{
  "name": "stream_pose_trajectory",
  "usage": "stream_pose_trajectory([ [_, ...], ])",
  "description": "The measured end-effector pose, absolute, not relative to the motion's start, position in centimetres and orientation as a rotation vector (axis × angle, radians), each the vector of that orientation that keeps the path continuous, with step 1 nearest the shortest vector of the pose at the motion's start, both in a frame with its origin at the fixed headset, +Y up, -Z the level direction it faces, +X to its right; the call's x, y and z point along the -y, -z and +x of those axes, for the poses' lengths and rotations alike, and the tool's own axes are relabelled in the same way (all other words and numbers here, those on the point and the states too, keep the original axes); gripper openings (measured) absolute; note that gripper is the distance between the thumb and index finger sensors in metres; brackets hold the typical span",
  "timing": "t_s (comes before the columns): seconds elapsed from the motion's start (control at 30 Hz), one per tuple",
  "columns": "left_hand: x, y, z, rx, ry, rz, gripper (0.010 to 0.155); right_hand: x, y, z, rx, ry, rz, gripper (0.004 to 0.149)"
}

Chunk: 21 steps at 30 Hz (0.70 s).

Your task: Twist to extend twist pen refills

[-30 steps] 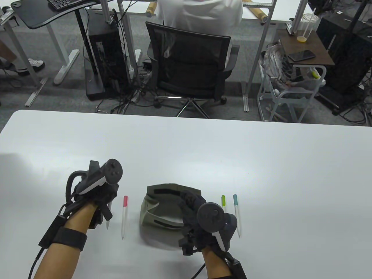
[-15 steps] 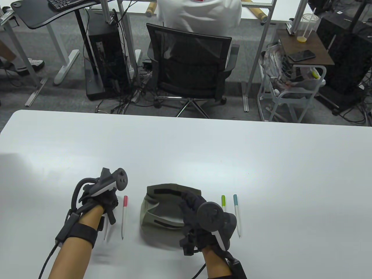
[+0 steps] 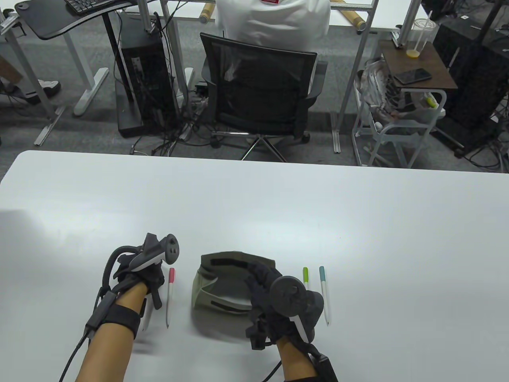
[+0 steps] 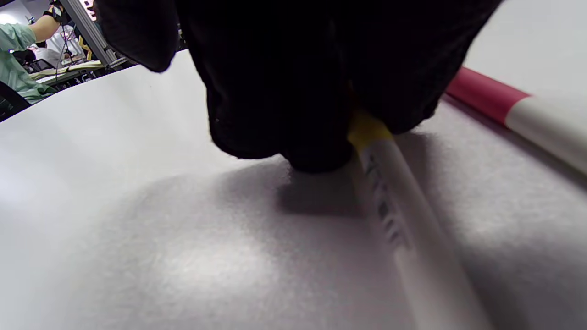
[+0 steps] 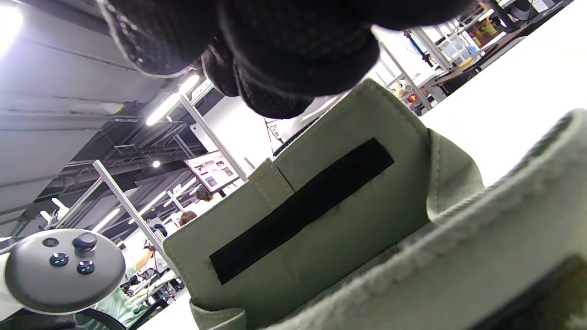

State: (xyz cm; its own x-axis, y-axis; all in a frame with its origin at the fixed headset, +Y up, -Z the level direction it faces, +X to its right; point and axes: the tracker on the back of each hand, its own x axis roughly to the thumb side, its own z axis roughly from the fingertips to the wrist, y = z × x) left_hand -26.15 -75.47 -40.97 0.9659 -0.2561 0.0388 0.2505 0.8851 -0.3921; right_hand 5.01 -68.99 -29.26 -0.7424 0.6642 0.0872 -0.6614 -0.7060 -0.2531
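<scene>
The left hand (image 3: 139,278) is low on the white table (image 3: 254,207), its gloved fingers (image 4: 275,91) pinching the yellow end of a white pen (image 4: 399,220) that lies almost flat. Just beside it lies the pink-capped pen (image 3: 170,296). The right hand (image 3: 270,294) rests on the rim of an open olive pouch (image 3: 214,286), fingers curled over the edge. Right of the pouch lie a green-capped pen (image 3: 305,277) and a teal-capped pen (image 3: 324,292), side by side.

Yellow-capped pen (image 4: 390,192) top hidden under left-hand fingers (image 4: 275,91); print blurred.
</scene>
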Motion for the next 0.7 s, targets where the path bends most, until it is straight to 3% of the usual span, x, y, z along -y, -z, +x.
stream_pose_trajectory([
  [0.13,75.62,40.72,-26.31,-0.013,0.263,-0.35,0.052,69.05,29.26,5.06,0.341,-2.385,-0.017,0.049],
  [0.7,75.62,40.52,-26.34,-0.049,0.289,-0.386,0.059,69.2,29.28,4.84,0.338,-2.412,-0.004,0.05],
])
